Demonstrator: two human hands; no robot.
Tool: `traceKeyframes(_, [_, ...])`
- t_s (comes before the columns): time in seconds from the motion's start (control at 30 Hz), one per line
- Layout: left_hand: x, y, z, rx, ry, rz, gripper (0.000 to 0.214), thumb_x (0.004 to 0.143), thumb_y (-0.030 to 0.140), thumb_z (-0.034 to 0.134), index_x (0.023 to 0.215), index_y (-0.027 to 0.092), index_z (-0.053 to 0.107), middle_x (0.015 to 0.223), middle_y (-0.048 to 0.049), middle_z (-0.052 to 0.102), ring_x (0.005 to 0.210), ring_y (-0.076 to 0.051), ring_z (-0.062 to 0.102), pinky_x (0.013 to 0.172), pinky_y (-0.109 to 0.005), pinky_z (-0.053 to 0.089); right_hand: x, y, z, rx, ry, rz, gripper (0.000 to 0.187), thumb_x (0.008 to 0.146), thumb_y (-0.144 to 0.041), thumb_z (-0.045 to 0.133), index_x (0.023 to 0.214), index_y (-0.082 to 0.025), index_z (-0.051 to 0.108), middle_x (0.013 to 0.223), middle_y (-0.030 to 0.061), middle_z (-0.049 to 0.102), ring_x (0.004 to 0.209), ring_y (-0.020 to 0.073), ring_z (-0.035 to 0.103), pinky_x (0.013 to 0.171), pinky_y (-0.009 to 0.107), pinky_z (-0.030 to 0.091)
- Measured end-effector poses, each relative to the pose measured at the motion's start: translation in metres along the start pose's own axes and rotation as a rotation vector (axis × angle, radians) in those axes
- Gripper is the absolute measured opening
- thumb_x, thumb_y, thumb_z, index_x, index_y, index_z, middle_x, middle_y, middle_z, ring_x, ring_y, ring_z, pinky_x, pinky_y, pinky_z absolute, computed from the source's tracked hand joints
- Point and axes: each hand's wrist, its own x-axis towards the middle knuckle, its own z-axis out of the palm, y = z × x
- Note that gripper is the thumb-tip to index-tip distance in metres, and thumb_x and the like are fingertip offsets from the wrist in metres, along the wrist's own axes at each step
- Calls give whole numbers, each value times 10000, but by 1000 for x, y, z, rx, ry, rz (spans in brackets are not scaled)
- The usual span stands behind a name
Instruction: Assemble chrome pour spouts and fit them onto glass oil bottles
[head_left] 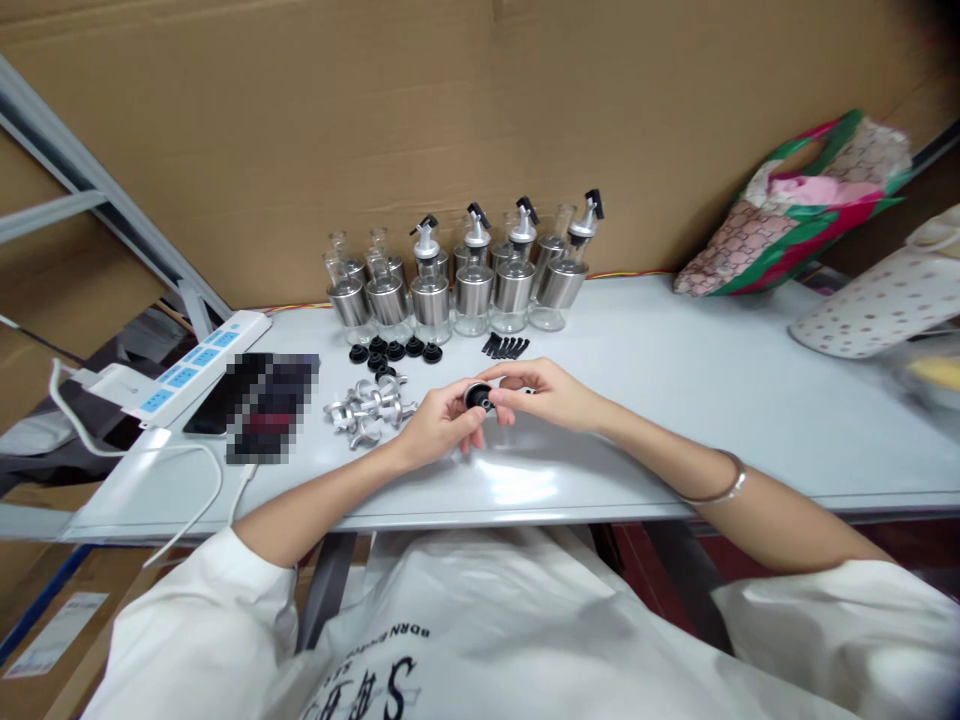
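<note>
Over the table's front half, my left hand [437, 428] is closed around a pourer top [478, 396], its black stopper side and silvery rim turned up toward me. My right hand [546, 392] meets it from the other side, with thumb and fingers pressed on the black part. Fingers hide much of the piece. Left of my hands lies a pile of silver pourer spouts [367, 408]. Behind that are several black stoppers [395, 349]. Small black flip caps [506, 347] lie in a row just beyond my hands.
Glass bottles with metal bands [474, 290] stand in rows along the cardboard wall [465, 120]; several carry pourer tops. At left are a power strip [199, 368], a phone [225, 395] and a white cable [217, 480]. A patterned bag [795, 215] and a dotted white container [877, 290] stand right.
</note>
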Motion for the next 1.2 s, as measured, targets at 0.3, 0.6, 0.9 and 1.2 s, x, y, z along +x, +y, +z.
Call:
traceKeyframes(0.3, [-3, -5, -4, 339, -83, 45, 247, 816, 383, 405, 835, 148, 482, 501, 34, 534, 435, -90, 476, 479, -203, 371, 0, 3, 1, -221, -64, -45, 371, 812, -360, 541, 1083, -112, 598, 706, 22, 677, 625, 121, 580, 603, 230, 433])
traceKeyframes(0.6, [-4, 4, 0, 740, 26, 70, 172, 645, 248, 453, 770, 173, 546, 516, 48, 439, 481, -102, 370, 512, -224, 305, -2, 3, 9, -364, -14, -94, 260, 693, -219, 548, 944, -165, 585, 648, -14, 656, 582, 116, 552, 621, 237, 434])
traceKeyframes(0.9, [-4, 2, 2, 747, -39, 179, 283, 810, 301, 421, 1052, 182, 505, 701, 5, 556, 635, -151, 499, 680, -273, 406, -4, 0, 10, -416, 63, -118, 272, 664, -216, 565, 923, -177, 495, 769, 15, 606, 669, 146, 571, 628, 264, 456])
traceKeyframes(1.2, [-7, -11, -1, 357, 47, 133, 405, 913, 472, 347, 1195, 189, 281, 731, 28, 541, 490, -81, 503, 523, -210, 409, 0, 0, 4, -290, 115, -243, 96, 794, -273, 547, 826, -187, 519, 727, 9, 640, 681, 139, 596, 654, 264, 479])
